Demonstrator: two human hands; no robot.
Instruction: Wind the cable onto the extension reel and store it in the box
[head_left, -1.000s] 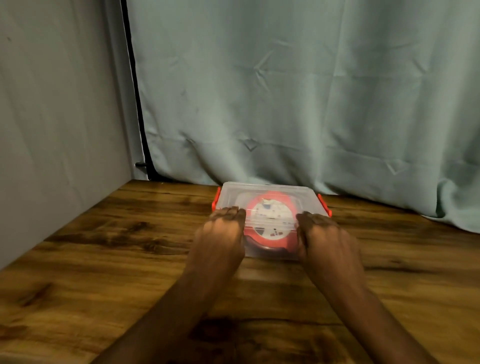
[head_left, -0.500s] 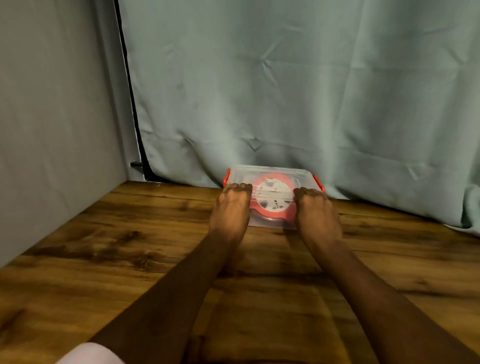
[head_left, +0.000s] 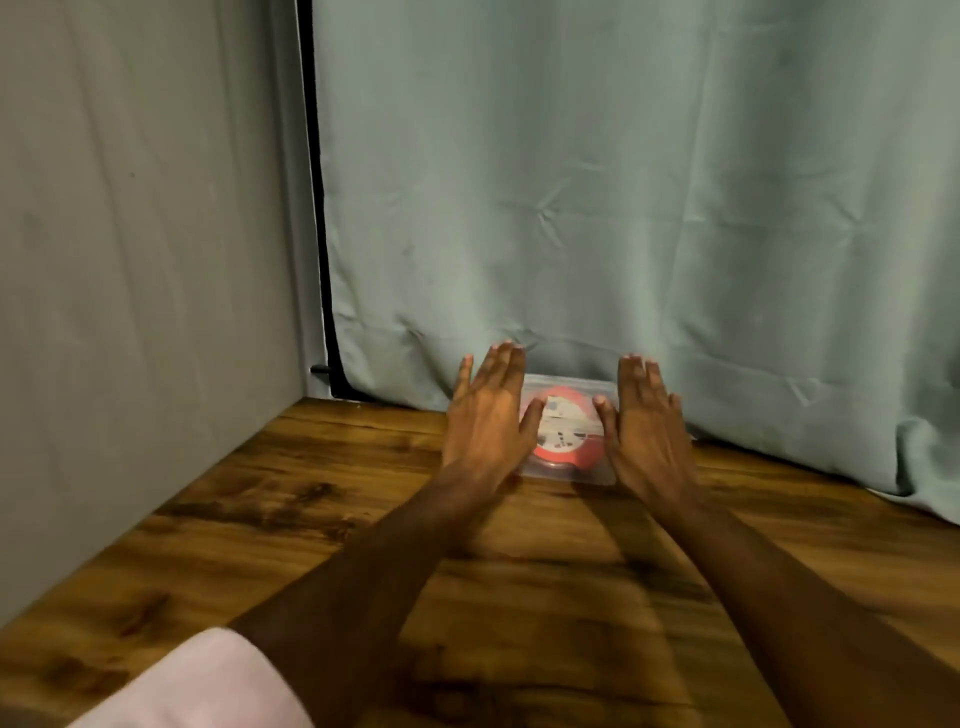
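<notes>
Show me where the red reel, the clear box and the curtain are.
red reel (head_left: 563, 423), head view, white centre face.
clear box (head_left: 597, 474), head view, near edge of lid.
curtain (head_left: 623, 208), head view, middle of cloth.

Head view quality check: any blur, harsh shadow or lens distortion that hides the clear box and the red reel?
Head view: dim warm light, soft overall; both open hands, left hand and right hand, look slightly smeared; forearm shadows fall on the wooden table; the clear plastic box and red cable reel are small and partly hidden; wide-angle bending shows at the edges.
</notes>
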